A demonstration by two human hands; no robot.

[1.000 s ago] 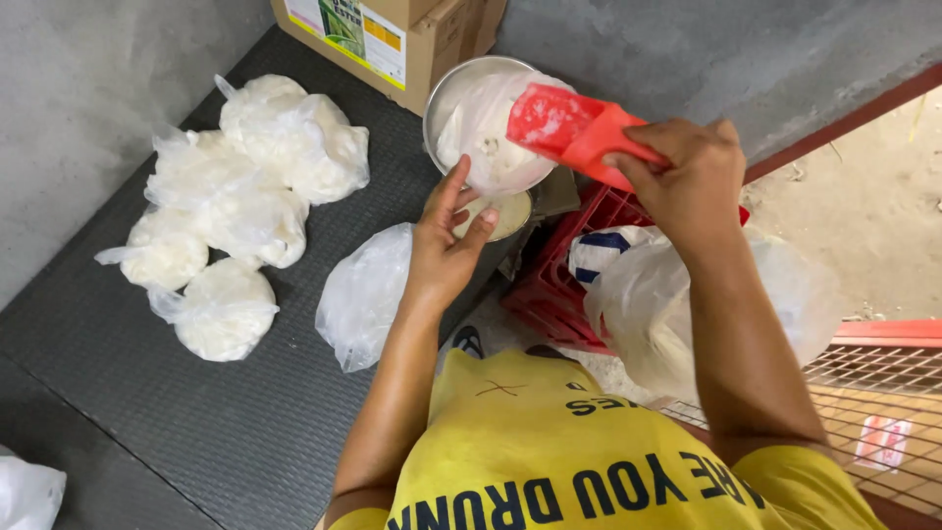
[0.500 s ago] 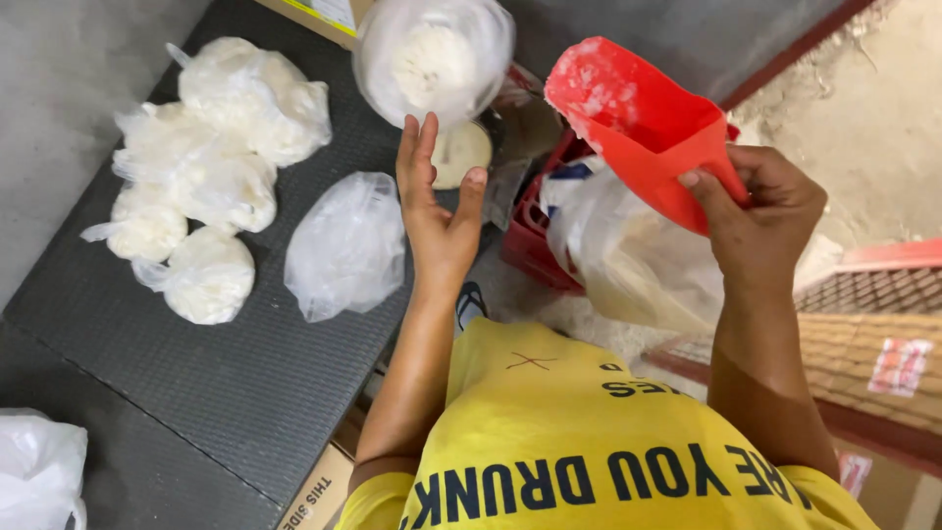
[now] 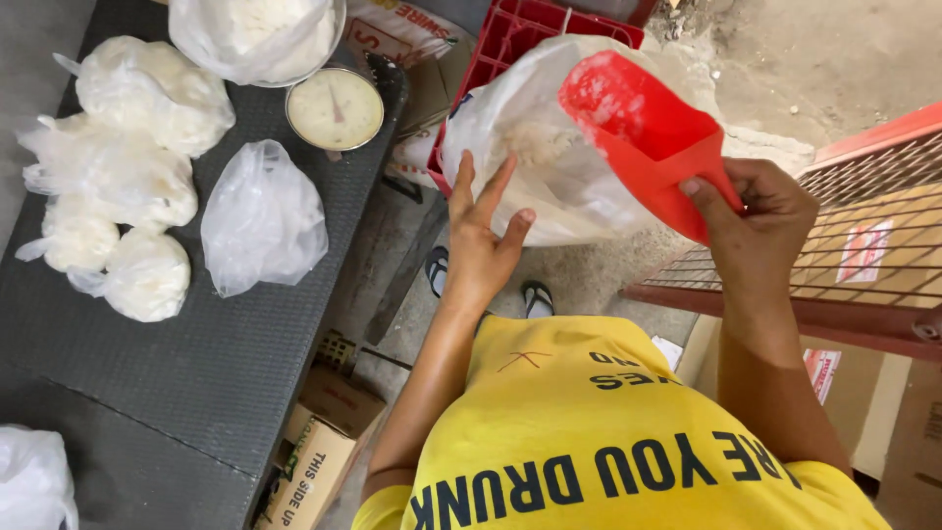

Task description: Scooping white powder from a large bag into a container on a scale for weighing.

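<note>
My right hand (image 3: 756, 221) grips the handle of a red plastic scoop (image 3: 638, 123), held above a large clear sack of white powder (image 3: 549, 157). The scoop looks empty apart from a dusting of powder. My left hand (image 3: 481, 240) is open with fingers spread, just beside the sack's near side and holding nothing. At the back of the dark table (image 3: 196, 383) stands a round dial scale (image 3: 335, 108), carrying a bowl lined with a plastic bag of white powder (image 3: 257, 34).
Several tied bags of white powder (image 3: 118, 167) lie at the table's left, with a loose plastic bag (image 3: 263, 221) beside them. The sack sits in a red crate (image 3: 520, 34). A cardboard box (image 3: 319, 456) stands under the table; a mesh rack (image 3: 863, 245) is at the right.
My right hand has carried the scoop from the bowl on the scale down over the sack. My left hand has drawn back from the scale to the sack's side.
</note>
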